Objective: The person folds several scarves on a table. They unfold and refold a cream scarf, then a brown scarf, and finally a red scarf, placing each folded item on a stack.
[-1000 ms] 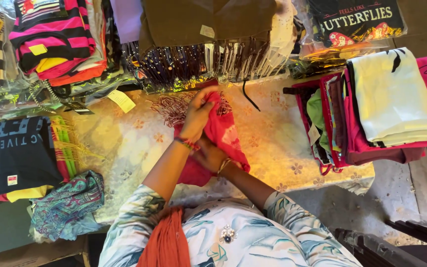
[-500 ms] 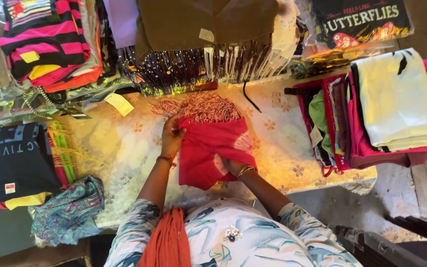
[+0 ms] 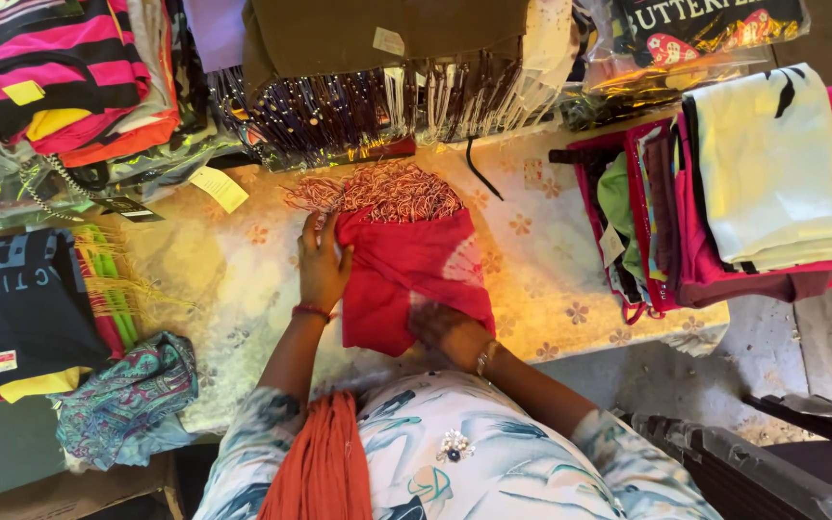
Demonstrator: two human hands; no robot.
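The red fringed cloth (image 3: 406, 274) lies folded on the floral-covered counter (image 3: 233, 279), its fringe pointing away from the person. The left hand (image 3: 322, 268) rests flat, fingers extended, on the cloth's left edge; grip open. The right hand (image 3: 440, 325) presses on the cloth's near right corner; whether its grip closes on fabric cannot be told. Folded garments (image 3: 772, 183) stack to the right.

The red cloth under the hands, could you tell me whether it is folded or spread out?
Folded: the red cloth lies as a compact rectangle, fringe at the far end, both hands flat on it.
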